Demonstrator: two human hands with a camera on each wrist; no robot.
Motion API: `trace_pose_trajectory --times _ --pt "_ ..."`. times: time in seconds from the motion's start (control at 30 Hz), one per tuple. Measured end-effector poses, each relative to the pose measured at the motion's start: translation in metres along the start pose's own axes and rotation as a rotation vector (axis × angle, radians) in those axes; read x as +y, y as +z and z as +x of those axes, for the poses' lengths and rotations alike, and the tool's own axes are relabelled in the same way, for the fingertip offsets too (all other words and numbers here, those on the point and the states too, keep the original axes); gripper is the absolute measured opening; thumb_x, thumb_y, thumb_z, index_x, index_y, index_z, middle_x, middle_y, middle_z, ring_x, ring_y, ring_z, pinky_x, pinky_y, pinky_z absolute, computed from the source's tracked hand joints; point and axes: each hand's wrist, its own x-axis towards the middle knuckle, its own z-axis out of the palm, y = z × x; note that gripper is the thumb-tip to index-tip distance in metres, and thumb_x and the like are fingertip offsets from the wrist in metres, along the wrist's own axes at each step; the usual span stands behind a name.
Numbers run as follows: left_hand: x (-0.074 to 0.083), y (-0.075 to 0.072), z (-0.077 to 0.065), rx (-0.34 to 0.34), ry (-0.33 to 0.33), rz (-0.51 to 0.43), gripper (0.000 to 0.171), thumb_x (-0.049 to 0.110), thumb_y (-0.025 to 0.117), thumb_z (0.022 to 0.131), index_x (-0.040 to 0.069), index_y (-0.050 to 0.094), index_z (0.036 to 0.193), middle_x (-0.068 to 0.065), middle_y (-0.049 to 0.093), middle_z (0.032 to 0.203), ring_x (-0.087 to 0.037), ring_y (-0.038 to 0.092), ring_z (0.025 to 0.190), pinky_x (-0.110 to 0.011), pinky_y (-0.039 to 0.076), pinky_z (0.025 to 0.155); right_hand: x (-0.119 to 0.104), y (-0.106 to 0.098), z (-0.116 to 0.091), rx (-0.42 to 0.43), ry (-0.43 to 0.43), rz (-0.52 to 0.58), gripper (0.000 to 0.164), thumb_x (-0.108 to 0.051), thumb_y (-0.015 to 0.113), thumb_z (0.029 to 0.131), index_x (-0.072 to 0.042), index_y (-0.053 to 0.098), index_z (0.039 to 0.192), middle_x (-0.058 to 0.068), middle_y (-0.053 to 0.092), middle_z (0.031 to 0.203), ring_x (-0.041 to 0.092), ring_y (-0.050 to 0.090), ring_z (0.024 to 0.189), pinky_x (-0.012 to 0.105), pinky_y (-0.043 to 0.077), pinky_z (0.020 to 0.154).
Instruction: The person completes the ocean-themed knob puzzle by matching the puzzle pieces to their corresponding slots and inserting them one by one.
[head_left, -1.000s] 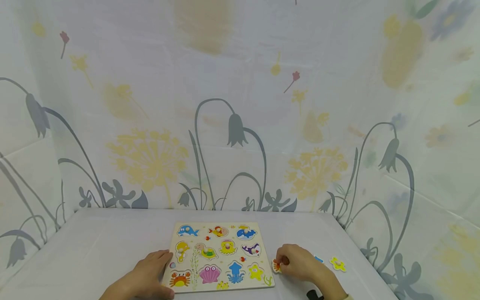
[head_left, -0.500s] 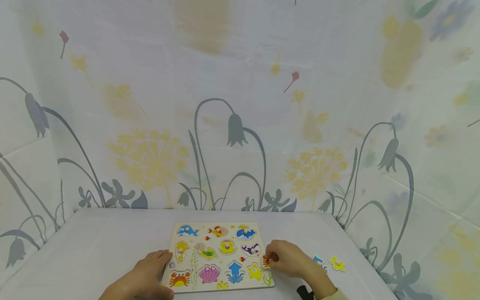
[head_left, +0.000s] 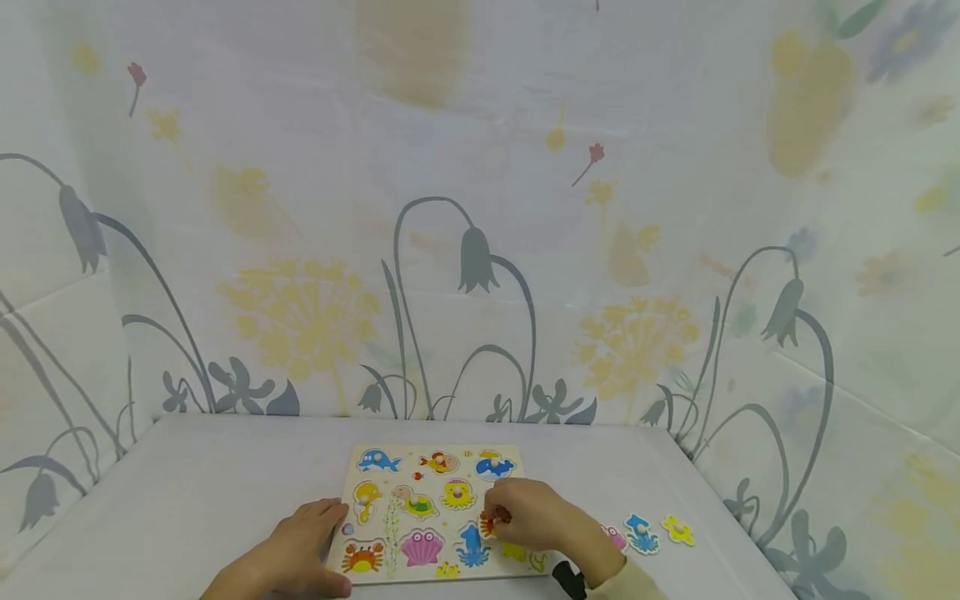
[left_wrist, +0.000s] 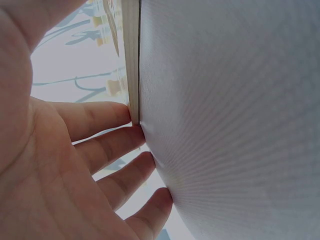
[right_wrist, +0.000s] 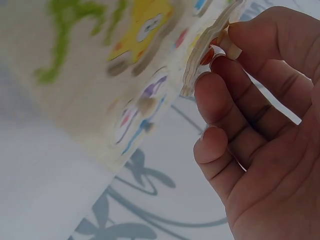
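In the right wrist view, an orange piece (right_wrist: pixel 212 42) is grasped by its pale knob (right_wrist: pixel 232 49) between thumb and fingers of the right hand (right_wrist: pixel 270 145), tilted nearly edge-on. It is best levelled and turned by the knob, with the fingers kept clear of its outline.

In the left wrist view, nothing is clenched by the left hand (left_wrist: pixel 55 155); its fingers are loosely extended, and the edge of the board (left_wrist: pixel 132 65) is touched. Sliding should be prevented by that light bracing.

In the head view, the piece is held over the board's right part; a second ago it was held just beside the board. The pink piece (head_left: pixel 617 537), hidden then, is now partly uncovered on the tabletop (head_left: pixel 225 467).
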Motion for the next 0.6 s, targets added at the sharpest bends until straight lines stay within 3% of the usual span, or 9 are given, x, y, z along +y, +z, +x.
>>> trace_pose_trajectory --times 0.6 --pt "0.001 -0.001 -0.001 -0.009 -0.011 -0.005 0.100 0.046 0.089 0.056 -0.004 0.049 0.133 -0.026 0.043 0.138 -0.048 0.034 0.129 -0.067 0.029 0.101 -0.048 0.008 0.044 -0.012 -0.184 -0.053 0.009 -0.018 0.071 0.084 -0.025 0.070 0.089 -0.018 0.048 0.074 -0.002 0.042 0.064 0.013 0.036 0.054"
